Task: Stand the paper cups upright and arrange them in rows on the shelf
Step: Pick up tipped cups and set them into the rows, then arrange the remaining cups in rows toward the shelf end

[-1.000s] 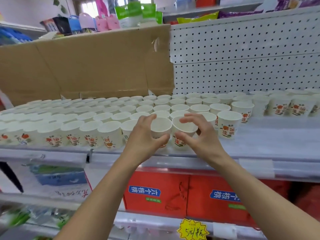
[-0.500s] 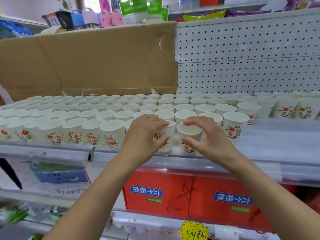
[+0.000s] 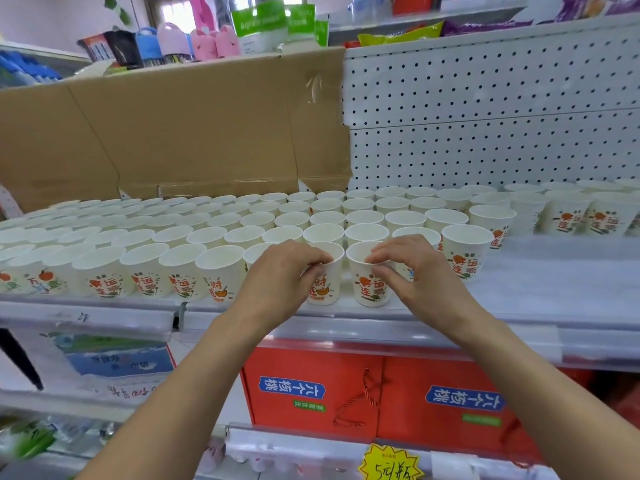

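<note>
Several white paper cups with orange print stand upright in rows on the grey shelf [image 3: 540,292]. My left hand [image 3: 277,282] pinches the rim of one front-row cup [image 3: 325,289], fingers curled over its edge. Beside it, my right hand [image 3: 419,271] pinches the rim of the neighbouring cup [image 3: 367,289] between thumb and fingers. Both cups stand upright near the shelf's front edge. Further right stands another front cup [image 3: 467,251], apart from my right hand. A looser group of cups [image 3: 568,213] fills the far right.
A flattened cardboard sheet [image 3: 173,133] leans behind the left rows; white pegboard [image 3: 485,109] backs the right. Bare shelf lies right of the front row. Red cartons [image 3: 381,393] sit on the shelf below, with a yellow price tag [image 3: 388,465].
Both hands brought their two cups down and closer together at the shelf's front edge. The fingers now close on the rims rather than hovering over the cups.
</note>
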`<state>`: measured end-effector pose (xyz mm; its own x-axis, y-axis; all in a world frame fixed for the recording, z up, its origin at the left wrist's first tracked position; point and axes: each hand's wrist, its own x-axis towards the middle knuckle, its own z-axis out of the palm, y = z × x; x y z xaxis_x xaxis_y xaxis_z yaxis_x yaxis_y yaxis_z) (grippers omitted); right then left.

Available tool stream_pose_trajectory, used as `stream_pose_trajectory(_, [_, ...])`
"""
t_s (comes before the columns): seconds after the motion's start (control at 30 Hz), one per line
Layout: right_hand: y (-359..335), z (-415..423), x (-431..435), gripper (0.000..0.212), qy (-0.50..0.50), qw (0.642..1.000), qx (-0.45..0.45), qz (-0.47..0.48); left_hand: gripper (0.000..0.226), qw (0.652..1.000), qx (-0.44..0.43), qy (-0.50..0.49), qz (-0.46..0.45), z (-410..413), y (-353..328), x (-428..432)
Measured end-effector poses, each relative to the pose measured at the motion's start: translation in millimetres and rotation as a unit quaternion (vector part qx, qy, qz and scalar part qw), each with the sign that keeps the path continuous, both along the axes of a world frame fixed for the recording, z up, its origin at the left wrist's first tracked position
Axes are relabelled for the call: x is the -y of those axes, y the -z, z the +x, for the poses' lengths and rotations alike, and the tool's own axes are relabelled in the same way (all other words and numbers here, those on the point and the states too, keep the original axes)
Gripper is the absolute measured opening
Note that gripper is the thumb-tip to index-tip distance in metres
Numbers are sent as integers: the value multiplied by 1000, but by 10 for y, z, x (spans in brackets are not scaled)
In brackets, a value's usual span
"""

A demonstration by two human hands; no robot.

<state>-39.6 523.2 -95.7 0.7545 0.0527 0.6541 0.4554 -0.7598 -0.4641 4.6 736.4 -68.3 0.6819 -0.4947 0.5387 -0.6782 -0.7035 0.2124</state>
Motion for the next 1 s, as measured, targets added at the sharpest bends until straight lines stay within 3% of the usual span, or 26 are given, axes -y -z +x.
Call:
stream_pose_trajectory(0.33, [-11, -2, 12, 17, -7, 1000, -3, -4, 26, 1000, -5, -14, 10, -6, -3, -11])
stream_pose_trajectory(0.43, [-23, -57, 49, 26, -6, 1000, 10, -15, 34, 1000, 28, -6, 0, -64, -36, 44])
stream_pose_trajectory(0.6, [65, -447, 419, 26, 36, 997, 59, 31, 30, 987, 52, 58, -140, -467, -21, 534])
stream_pose_trajectory(0.73, [204, -984, 1174, 19, 109, 987, 84, 85, 24, 959, -44, 133, -246, -843, 143, 1351])
stream_pose_trajectory(1.0, [155, -2041, 3114, 23, 263, 953, 82, 130, 27, 896, -223, 282, -261, -1426, 151, 3621])
